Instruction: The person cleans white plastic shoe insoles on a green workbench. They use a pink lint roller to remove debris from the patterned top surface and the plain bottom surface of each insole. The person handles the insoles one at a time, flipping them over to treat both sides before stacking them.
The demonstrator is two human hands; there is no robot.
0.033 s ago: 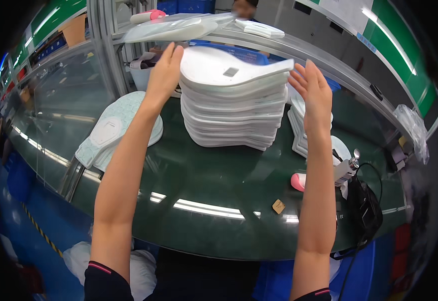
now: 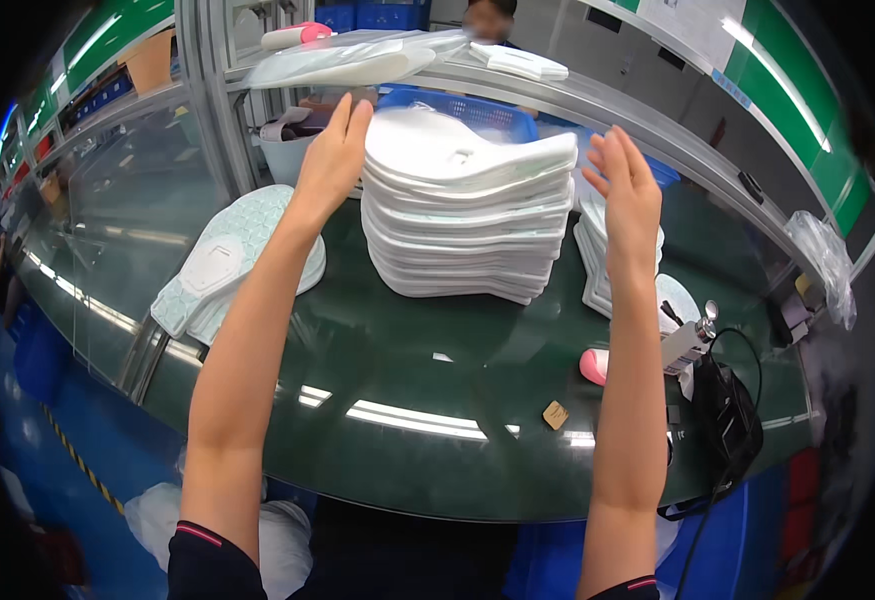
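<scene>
In the middle of the table stands a tall stack of flat white paddle-shaped pads (image 2: 462,225), narrow ends to the right. The top one has a small mark near its middle. My left hand (image 2: 335,158) is at the stack's upper left edge, fingers stretched up, thumb side against or very near the upper pads. To the right, my right hand (image 2: 625,185) is held up with straight fingers, a small gap from the pads' narrow ends. Both hands are open. Patterned pale green pads (image 2: 232,245) lie left of the stack, partly behind my left forearm.
Behind my right forearm is another white pile (image 2: 594,265). On the right are a pink-ended object (image 2: 593,366), a metal-topped bottle (image 2: 690,340) and a black bag (image 2: 727,425). A small tan square (image 2: 555,414) lies nearer. A blue basket (image 2: 477,110) and a shelf (image 2: 597,88) stand behind.
The stack's top sits slightly lower, and the grey rectangle on the top pad no longer shows. My right hand is a little farther from the pads. A small bright patch now shows on the table.
</scene>
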